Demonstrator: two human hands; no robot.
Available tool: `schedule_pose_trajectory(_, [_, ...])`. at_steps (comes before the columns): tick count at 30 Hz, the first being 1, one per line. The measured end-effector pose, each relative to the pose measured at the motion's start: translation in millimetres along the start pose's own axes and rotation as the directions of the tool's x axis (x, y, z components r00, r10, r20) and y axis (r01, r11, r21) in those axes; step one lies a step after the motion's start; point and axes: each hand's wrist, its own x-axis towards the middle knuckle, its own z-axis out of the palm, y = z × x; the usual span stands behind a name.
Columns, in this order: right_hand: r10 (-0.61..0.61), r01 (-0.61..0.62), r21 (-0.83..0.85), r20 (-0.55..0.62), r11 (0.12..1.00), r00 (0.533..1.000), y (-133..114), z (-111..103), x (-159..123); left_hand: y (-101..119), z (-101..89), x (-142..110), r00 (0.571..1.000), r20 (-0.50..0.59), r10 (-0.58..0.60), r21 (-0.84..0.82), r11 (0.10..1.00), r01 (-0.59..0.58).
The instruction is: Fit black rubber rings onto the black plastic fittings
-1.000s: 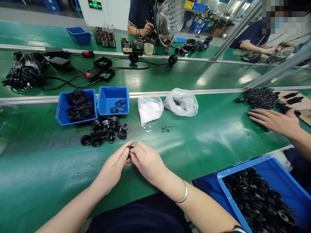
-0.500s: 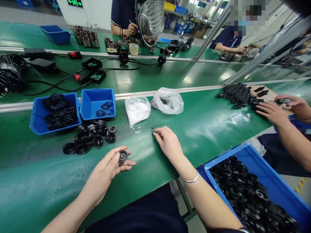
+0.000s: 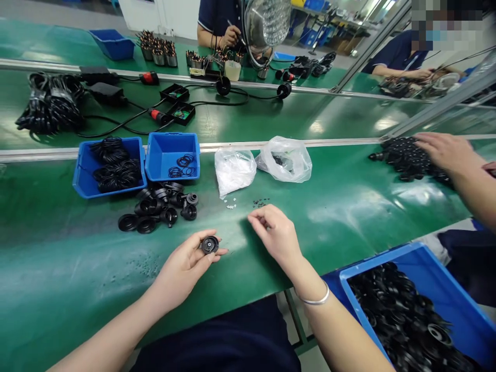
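My left hand [image 3: 189,263] grips a round black plastic cap [image 3: 210,245] between thumb and fingers, its hollow side facing up. To the right, my right hand [image 3: 273,230] is closed in a pinch above the green table; whatever sits between its fingertips is too small to make out. Just beyond those fingertips lie several tiny black rings [image 3: 261,202]. A few small white pieces [image 3: 231,206] are scattered to their left, in front of a plastic bag of white pieces [image 3: 234,170]. An open clear bag [image 3: 289,160] with dark contents stands beside it.
Black plastic fittings [image 3: 158,209] are heaped before two blue bins [image 3: 172,139] of black rings. A large blue crate [image 3: 457,289] of black parts sits at the lower right. A co-worker's hand [image 3: 449,152] reaches over a pile of black parts [image 3: 414,157].
My right hand has drawn back slightly from the tiny rings, still pinched. My left hand has turned the cap to face more upward. The co-worker's hand has moved over the pile.
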Motion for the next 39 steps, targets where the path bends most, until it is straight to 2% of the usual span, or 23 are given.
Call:
schedule_pose_trajectory(3, [-0.057, 0.028, 0.246, 0.111, 0.969, 0.992, -30.3, 13.2, -6.7, -2.4, 0.3, 1.5, 1.0, -0.001, 0.005, 0.013, 1.0, -0.005])
schedule_pose_trajectory(5, [-0.097, 0.045, 0.294, 0.165, 0.955, 0.982, -42.9, 24.3, -9.1, -3.4, -0.2, 1.9, 1.0, -0.003, 0.019, 0.044, 0.999, -0.018])
schedule_pose_trajectory(9, [-0.136, 0.087, 0.249, 0.189, 0.965, 0.973, -47.6, 37.9, -9.4, -4.5, -2.5, 1.0, 0.996, -0.035, 0.085, 0.185, 0.98, -0.077])
schedule_pose_trajectory(14, [-0.169, 0.127, 0.209, 0.196, 0.97, 0.966, -45.3, 39.9, -9.3, -6.0, -4.7, -0.1, 0.991, -0.076, 0.114, 0.313, 0.946, -0.085])
schedule_pose_trajectory(22, [-0.227, 0.193, 0.171, 0.205, 0.966, 0.952, -48.5, 37.5, -15.7, -7.1, -4.0, 1.0, 0.996, -0.06, 0.066, 0.288, 0.957, -0.046])
schedule_pose_trajectory(27, [-0.222, 0.184, 0.169, 0.245, 0.968, 0.944, -48.6, 34.9, -29.1, -4.8, -3.8, 0.5, 0.995, -0.075, 0.063, 0.326, 0.945, -0.035])
schedule_pose_trajectory(32, [-0.272, 0.25, 0.115, 0.255, 0.961, 0.928, -45.1, 38.9, -39.7, -8.4, -3.6, 1.3, 0.99, -0.096, 0.105, 0.314, 0.947, -0.07])
schedule_pose_trajectory(39, [-0.306, 0.305, 0.055, 0.312, 0.951, 0.899, -46.0, 39.0, -36.3, -11.3, -3.9, 2.1, 0.984, -0.133, 0.119, 0.324, 0.943, -0.07])
